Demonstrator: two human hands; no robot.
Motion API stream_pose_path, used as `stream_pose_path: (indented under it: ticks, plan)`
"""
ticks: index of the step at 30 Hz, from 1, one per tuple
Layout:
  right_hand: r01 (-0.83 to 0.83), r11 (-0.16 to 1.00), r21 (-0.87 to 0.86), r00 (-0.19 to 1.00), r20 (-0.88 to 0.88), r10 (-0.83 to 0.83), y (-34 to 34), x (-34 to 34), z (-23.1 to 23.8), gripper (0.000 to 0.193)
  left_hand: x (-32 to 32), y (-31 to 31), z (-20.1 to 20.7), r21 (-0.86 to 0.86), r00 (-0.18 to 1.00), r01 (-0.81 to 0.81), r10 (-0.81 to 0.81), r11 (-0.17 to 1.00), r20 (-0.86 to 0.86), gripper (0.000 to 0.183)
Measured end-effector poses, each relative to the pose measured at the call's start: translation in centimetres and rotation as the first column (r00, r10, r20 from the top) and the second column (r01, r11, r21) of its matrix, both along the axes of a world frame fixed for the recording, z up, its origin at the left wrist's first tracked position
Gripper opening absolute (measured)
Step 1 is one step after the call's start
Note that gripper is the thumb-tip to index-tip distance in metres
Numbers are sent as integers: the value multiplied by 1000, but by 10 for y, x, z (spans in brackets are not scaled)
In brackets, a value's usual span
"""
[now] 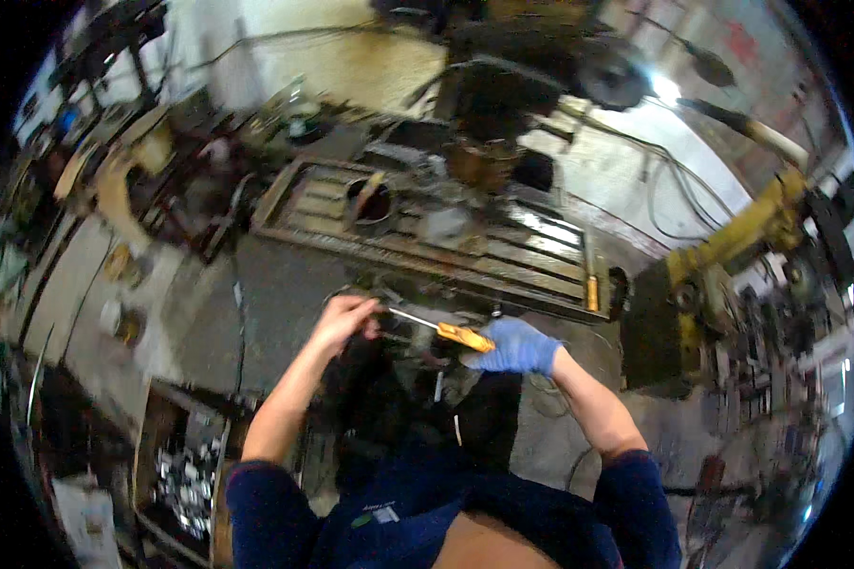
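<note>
Screwdriver (443,330): your gloved right hand (514,346) grips its orange handle, while your bare left hand (346,318) pinches the shaft tip over the machine table (503,261).

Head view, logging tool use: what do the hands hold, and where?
Right hand grips the screwdriver by its orange handle; left hand pinches near its tip.

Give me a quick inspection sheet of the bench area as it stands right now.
Surface: slotted metal machine table, dirty, blurred.
Job's things: orange-handled screwdriver, shaft pointing toward the left hand.
Clutter: round dark cup on the slotted table; drawer of metal parts lower left.
Grippers: right hand, blue-gloved, grips the screwdriver handle; left hand, bare, at the shaft tip, grip unclear.
Cables: dark cable loops along the wall.
Surroundings: yellow machine at right.
</note>
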State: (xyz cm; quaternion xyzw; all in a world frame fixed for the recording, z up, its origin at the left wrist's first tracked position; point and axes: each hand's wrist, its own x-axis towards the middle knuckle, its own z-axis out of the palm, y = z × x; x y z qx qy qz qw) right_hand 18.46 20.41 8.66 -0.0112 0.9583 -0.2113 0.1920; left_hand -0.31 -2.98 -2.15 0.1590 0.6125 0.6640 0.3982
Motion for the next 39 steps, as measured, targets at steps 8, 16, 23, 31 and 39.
stream_pose_path:
  ticks: [8, 16, 23, 31, 39]
  plan:
    - [117, 990, 78, 990, 73, -122, -46, 2, -13, 53, 16, -2, -22, 55, 980, -103, 92, 993, 176, 21]
    - [27, 994, -104, 995, 96, -17, -74, -9, -24, 42, 26, -86, -19, 2, 958, -281, 280, 960, 66, 19]
    - [54, 967, -249, 998, -11, -59, -80, -1, -8, 32, 46, -267, 37, -195, 586, -750, 498, 632, -639, 24]
    - [61, 971, -232, 996, -44, -73, -68, 7, -29, 34, 21, -376, -94, -708, 699, -703, 244, 64, -672, 37]
    - [35, 966, -257, 997, -63, -53, -83, 9, -27, 32, 3, -364, -118, -821, 821, -571, 25, 23, -570, 34]
